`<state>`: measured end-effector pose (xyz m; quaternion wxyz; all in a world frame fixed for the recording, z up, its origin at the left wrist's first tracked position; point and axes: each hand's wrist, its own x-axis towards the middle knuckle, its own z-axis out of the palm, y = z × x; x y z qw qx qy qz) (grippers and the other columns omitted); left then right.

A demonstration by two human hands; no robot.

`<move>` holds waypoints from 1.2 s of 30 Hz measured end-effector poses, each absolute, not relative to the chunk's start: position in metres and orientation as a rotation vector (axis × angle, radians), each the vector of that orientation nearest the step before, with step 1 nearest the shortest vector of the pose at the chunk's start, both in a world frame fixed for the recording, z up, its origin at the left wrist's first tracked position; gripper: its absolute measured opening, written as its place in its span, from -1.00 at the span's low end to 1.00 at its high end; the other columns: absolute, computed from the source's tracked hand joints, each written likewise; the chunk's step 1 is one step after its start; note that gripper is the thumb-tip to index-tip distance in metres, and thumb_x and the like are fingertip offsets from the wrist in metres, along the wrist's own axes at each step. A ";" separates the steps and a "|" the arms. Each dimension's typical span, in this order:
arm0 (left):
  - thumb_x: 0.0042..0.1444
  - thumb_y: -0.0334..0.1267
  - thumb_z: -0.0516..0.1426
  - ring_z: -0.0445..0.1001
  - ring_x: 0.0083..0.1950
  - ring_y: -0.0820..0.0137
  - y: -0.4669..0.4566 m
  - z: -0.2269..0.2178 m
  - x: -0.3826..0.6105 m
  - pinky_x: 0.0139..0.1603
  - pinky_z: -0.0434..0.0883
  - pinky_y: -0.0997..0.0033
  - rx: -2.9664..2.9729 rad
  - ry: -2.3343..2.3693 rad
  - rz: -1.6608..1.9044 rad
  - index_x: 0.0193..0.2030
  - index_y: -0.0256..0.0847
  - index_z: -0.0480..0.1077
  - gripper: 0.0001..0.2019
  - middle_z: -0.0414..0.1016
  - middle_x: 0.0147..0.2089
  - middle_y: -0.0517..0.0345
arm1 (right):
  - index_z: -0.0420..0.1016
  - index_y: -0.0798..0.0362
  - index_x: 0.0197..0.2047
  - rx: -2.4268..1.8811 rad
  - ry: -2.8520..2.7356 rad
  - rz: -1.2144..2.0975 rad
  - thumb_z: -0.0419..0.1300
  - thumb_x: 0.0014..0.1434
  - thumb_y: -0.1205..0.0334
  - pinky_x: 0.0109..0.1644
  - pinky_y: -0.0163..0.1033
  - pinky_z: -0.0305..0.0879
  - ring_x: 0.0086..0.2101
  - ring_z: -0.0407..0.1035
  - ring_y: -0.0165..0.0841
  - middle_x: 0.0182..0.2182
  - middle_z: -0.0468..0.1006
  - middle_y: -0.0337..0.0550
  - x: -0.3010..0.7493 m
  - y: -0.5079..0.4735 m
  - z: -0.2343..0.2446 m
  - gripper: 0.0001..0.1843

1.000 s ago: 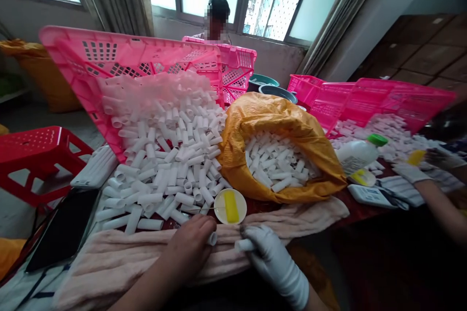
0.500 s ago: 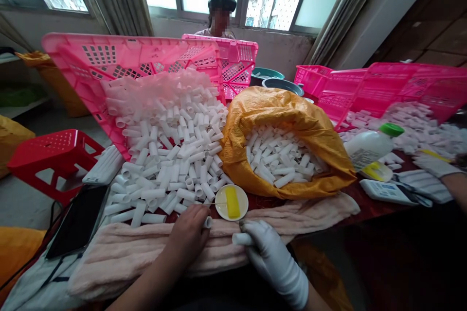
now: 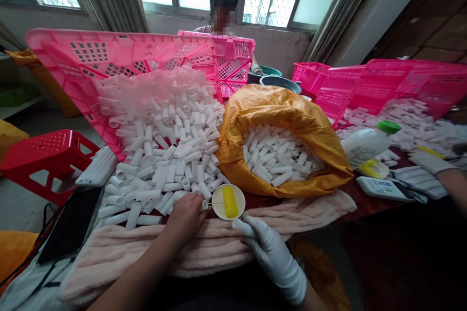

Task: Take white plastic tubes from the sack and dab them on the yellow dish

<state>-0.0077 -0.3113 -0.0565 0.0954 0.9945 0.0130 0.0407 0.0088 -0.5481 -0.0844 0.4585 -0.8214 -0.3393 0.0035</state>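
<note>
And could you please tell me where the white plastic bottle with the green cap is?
In the head view, the bottle is on the right side, just right of the open orange sack and behind the flat white rectangular object.

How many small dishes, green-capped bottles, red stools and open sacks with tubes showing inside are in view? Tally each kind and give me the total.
Small dishes: 2
Green-capped bottle: 1
Red stool: 1
Open sack with white tubes showing inside: 1
Total: 5
</note>
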 end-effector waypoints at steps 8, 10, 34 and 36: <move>0.15 -0.13 -0.01 0.38 -0.27 0.28 -0.307 -0.076 -0.004 -0.26 0.28 0.34 2.882 0.070 0.355 -0.45 -0.22 0.29 -0.75 0.41 -0.39 0.08 | 0.43 0.01 -0.24 -2.287 -0.894 0.018 0.04 0.20 0.23 -0.20 -0.25 0.32 -0.33 0.38 -0.32 -0.36 0.48 -0.12 0.023 -0.539 -0.086 -0.84; 0.15 -0.12 -0.01 0.37 -0.28 0.29 -0.305 -0.078 -0.004 -0.27 0.28 0.34 2.839 0.057 0.417 -0.45 -0.21 0.28 -0.75 0.40 -0.41 0.09 | 0.43 0.02 -0.23 -2.315 -0.909 0.028 0.05 0.19 0.24 -0.20 -0.26 0.30 -0.32 0.38 -0.32 -0.33 0.47 -0.11 0.023 -0.538 -0.087 -0.85; 0.14 -0.26 -0.01 0.32 -0.29 0.34 -0.303 -0.072 -0.013 -0.24 0.30 0.34 2.596 -0.131 0.728 -0.40 -0.21 0.31 -0.85 0.38 -0.39 0.11 | 0.37 0.06 -0.02 -2.235 -0.878 0.097 0.06 0.17 0.30 0.01 -0.19 0.26 -0.16 0.34 -0.31 -0.18 0.41 -0.07 0.061 -0.534 -0.055 -0.70; 0.13 -0.27 -0.01 0.33 -0.27 0.33 -0.303 -0.073 -0.013 -0.22 0.30 0.33 2.611 -0.117 0.696 -0.39 -0.21 0.32 -0.85 0.40 -0.37 0.10 | 0.37 0.06 -0.01 -2.273 -0.851 0.055 0.06 0.15 0.32 0.01 -0.18 0.26 -0.15 0.33 -0.30 -0.17 0.41 -0.07 0.063 -0.533 -0.061 -0.69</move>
